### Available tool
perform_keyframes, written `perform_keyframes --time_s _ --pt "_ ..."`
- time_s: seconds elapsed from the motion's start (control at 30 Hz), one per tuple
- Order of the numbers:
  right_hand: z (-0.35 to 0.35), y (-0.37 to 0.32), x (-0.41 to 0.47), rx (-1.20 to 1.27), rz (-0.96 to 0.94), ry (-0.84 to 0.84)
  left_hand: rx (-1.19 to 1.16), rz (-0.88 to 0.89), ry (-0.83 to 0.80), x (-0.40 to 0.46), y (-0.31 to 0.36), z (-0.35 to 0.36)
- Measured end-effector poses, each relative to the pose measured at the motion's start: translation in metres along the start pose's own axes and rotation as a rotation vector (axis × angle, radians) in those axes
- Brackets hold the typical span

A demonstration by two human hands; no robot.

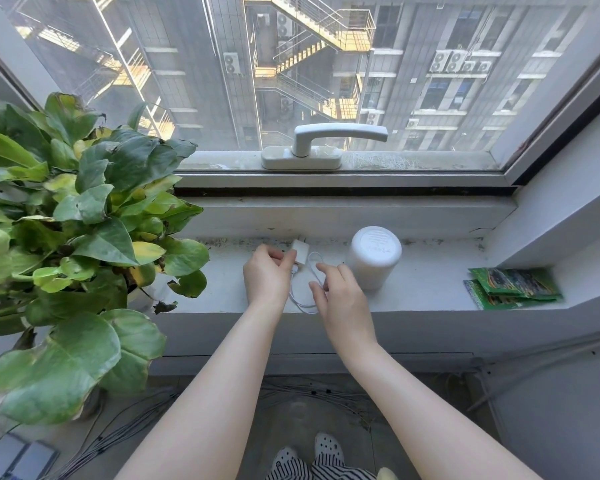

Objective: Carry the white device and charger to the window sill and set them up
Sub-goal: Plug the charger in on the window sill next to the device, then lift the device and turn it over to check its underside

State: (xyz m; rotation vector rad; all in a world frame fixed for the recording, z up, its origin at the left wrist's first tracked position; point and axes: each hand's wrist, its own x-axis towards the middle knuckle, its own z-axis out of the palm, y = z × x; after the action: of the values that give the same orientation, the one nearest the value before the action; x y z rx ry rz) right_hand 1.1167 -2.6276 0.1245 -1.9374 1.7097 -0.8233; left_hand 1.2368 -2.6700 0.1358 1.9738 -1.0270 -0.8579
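The white cylindrical device [374, 256] stands upright on the window sill [430, 282], right of centre. To its left my left hand [267, 275] pinches the small white charger block [300, 253] just above the sill. A thin white cable [300, 299] loops from the charger down between my hands to the sill's front edge. My right hand [340, 296] hovers over the cable beside the device, fingers curled and apart; whether it touches the cable is hidden by the fingers.
A large leafy potted plant [77, 220] fills the left end of the sill. Green packets [513, 287] lie at the right end. A white window handle [326, 143] sits on the frame behind. Cables [136, 424] run across the floor below.
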Motion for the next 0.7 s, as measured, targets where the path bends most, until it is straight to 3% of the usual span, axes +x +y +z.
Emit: perform_keyframes --time_s 0.23,0.4,0.5,0.7 --pt "-0.069 -0.014 0.002 0.189 -0.179 0.218 0.010 0.159 0.039 -0.008 0.013 -0.010" --pt "-0.107 0.019 0.012 0.211 -0.117 0.358 -0.151 0.288 -0.068 -0.017 0.026 -0.011" --pt "-0.111 0.048 0.015 0.288 0.025 0.281 -0.165 0.305 -0.225 -0.021 0.026 0.000" --pt "-0.108 0.087 0.021 0.411 0.158 -0.064 -0.156 0.353 -0.461 -0.030 0.020 0.026"
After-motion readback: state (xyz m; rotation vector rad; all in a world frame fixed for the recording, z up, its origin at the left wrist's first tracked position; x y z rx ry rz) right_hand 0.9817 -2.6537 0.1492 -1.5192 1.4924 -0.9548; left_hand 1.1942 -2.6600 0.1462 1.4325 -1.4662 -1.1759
